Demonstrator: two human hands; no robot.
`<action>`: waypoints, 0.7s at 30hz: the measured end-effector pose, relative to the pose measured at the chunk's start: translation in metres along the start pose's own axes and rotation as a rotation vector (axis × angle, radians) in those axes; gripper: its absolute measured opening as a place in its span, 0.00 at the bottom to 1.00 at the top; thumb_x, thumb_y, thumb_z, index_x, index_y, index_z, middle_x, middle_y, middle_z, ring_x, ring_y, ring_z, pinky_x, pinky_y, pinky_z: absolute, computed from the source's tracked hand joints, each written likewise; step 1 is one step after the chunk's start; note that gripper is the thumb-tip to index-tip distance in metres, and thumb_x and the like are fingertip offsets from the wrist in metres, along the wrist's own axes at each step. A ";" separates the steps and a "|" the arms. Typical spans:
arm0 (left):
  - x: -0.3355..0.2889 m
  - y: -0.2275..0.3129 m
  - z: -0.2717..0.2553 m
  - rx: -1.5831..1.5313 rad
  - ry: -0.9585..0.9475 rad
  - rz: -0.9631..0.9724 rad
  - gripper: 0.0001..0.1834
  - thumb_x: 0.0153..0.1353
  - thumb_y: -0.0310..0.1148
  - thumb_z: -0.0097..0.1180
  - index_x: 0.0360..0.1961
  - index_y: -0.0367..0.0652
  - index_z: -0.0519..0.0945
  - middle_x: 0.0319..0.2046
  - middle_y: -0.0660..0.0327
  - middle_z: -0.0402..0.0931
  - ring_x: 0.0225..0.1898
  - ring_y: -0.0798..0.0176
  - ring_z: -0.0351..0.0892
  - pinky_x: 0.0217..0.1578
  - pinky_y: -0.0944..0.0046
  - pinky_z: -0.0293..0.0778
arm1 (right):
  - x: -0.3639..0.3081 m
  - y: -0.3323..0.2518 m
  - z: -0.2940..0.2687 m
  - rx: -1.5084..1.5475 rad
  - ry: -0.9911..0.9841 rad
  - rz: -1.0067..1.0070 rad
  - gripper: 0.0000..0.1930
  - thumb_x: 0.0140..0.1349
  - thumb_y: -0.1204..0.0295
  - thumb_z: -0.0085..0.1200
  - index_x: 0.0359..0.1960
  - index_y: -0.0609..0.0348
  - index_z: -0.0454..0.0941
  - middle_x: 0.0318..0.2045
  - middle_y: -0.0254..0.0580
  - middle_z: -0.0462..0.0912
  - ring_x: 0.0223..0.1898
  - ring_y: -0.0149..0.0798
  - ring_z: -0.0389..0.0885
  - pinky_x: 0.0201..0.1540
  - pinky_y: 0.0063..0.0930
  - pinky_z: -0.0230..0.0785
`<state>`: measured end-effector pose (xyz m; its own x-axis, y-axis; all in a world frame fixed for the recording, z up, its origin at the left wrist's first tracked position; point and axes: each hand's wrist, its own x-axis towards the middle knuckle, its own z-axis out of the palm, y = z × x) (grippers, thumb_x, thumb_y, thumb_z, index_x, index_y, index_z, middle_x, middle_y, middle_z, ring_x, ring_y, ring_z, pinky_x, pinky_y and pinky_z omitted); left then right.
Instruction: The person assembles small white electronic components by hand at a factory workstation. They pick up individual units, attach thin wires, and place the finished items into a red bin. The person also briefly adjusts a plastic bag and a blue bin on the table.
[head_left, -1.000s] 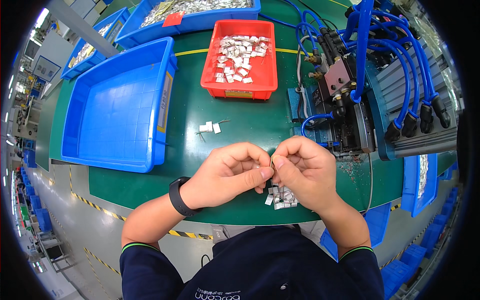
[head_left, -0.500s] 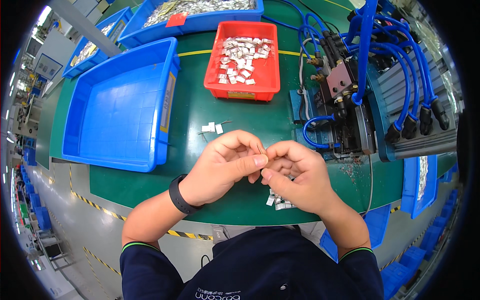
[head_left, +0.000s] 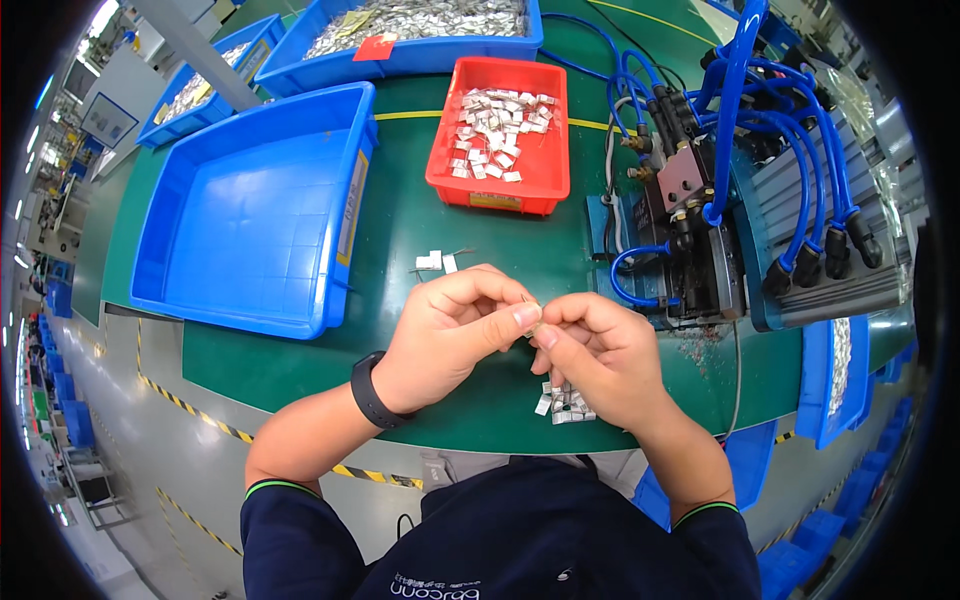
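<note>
My left hand (head_left: 468, 325) is closed, thumb and forefinger pinching a small part with a thin wire lead (head_left: 524, 298) that pokes up between the fingertips. My right hand (head_left: 605, 350) is closed too, its thumb and forefinger pressed together against the left fingertips at the same part. Fingers cover most of that part, so its body cannot be made out. Partly under the right hand lies a cluster of small white blocks (head_left: 568, 408) on the green table. Beyond the left hand rest a few loose white blocks with wire leads (head_left: 430, 261).
A red bin (head_left: 497, 202) of white wired blocks stands ahead. To the left is a large blue tray (head_left: 245, 215), with a filled blue tray (head_left: 430, 50) behind it. A machine with blue air hoses (head_left: 690, 220) occupies the right side of the green table (head_left: 400, 220).
The right fingertips have drawn in and up to meet the left ones at the small part. More of the white cluster shows beside the right hand. The whole view has shifted slightly.
</note>
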<state>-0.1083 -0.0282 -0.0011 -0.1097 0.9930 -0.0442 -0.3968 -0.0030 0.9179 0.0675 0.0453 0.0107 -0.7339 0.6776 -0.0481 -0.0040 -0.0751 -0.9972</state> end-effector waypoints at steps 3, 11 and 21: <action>-0.001 -0.002 -0.002 -0.031 -0.009 0.011 0.02 0.62 0.22 0.57 0.35 0.37 0.78 0.32 0.60 0.74 0.30 0.69 0.73 0.32 0.69 0.71 | 0.000 -0.002 0.000 0.000 -0.012 0.021 0.07 0.65 0.73 0.55 0.40 0.66 0.76 0.31 0.38 0.83 0.28 0.25 0.81 0.27 0.18 0.73; -0.001 -0.002 -0.002 -0.055 -0.001 -0.009 0.02 0.62 0.24 0.57 0.36 0.37 0.78 0.31 0.62 0.74 0.29 0.70 0.73 0.32 0.70 0.70 | 0.000 -0.004 0.001 0.042 0.008 0.037 0.08 0.66 0.72 0.55 0.39 0.65 0.77 0.31 0.37 0.83 0.27 0.23 0.79 0.25 0.17 0.70; -0.001 0.000 0.000 -0.012 0.022 -0.027 0.03 0.63 0.25 0.56 0.36 0.37 0.78 0.31 0.63 0.75 0.29 0.71 0.72 0.32 0.71 0.69 | -0.001 -0.006 0.001 0.007 0.013 0.051 0.07 0.64 0.73 0.57 0.37 0.65 0.77 0.29 0.35 0.83 0.27 0.22 0.79 0.29 0.17 0.73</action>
<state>-0.1076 -0.0290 -0.0011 -0.1187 0.9899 -0.0774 -0.4105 0.0221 0.9116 0.0676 0.0445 0.0171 -0.7243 0.6822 -0.0999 0.0282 -0.1154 -0.9929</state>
